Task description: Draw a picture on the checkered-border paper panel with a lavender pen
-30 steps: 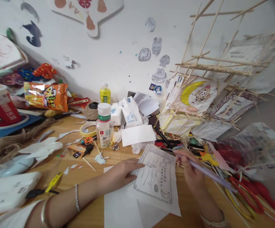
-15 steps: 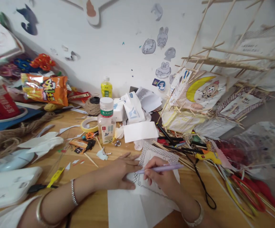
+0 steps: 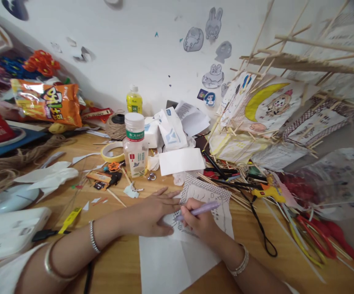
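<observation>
A white sheet of paper [image 3: 177, 261] lies on the wooden table, its upper part bearing a drawing with a crosshatched border. My left hand [image 3: 154, 214] rests flat on the sheet's left side, fingers spread and holding nothing. In my right hand [image 3: 198, 220] is a light purple pen [image 3: 205, 208], gripped between thumb and fingers. The pen's tip meets the paper near the crosshatching, just beside my left fingers. My right hand covers part of the drawing's middle.
Beyond the paper stand a clear bottle [image 3: 135, 149], a roll of tape [image 3: 112, 152] and a tissue pack [image 3: 172, 130]. To the right lie a yellow glue gun [image 3: 268, 194], red-handled scissors [image 3: 317, 237] and wooden sticks. A white power bank [image 3: 11, 234] sits at left.
My right hand has shifted slightly left and the pen is tilted more steeply upward. The camera view has dipped a little. My left hand stays flat on the paper.
</observation>
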The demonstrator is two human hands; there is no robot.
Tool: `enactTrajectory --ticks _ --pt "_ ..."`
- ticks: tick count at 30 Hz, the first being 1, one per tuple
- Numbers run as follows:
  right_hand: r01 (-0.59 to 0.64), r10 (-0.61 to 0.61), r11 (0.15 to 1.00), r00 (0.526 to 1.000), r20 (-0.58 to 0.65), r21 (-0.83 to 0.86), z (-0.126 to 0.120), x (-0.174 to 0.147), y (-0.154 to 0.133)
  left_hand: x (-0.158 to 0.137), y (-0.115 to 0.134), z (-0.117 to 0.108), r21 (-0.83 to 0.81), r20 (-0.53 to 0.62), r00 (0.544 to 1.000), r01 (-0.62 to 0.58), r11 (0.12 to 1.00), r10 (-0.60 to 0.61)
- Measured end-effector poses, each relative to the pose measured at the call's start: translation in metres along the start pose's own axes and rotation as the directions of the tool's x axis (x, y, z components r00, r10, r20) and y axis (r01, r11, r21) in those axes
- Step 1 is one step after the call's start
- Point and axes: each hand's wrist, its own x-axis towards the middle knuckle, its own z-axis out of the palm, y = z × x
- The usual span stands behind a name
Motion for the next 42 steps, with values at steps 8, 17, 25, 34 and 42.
enactTrajectory --ticks 8,17,25,34,42 --pt "0.077 -0.077 0.993 0.997 0.002 -0.092 -0.0007 0.0023 -0.0031 0.0006 0.0012 -0.0005 0.001 0.0 1.0 0.001 1.0 -0.001" --pt "0.027 -0.026 0.996 0.999 0.021 -0.08 -0.0013 0.0005 -0.004 0.0001 0.0008 -0.0001 0.0 -0.003 1.0 -0.011 1.0 0.011" --pt "0.007 -0.006 0.998 1.0 0.015 -0.059 -0.0014 -0.0002 -0.0005 0.001 0.0011 -0.0002 0.014 0.01 1.0 -0.004 1.0 0.004" --pt "-0.022 0.022 0.999 1.0 0.007 -0.032 -0.0016 -0.0011 0.0028 0.0036 0.0032 -0.0023 0.044 0.046 0.999 0.006 0.999 -0.008" --pt "-0.044 0.044 0.999 0.999 0.003 -0.01 -0.0006 -0.0016 0.0042 0.0025 0.0028 -0.0013 0.066 0.055 0.998 0.002 0.998 -0.006"
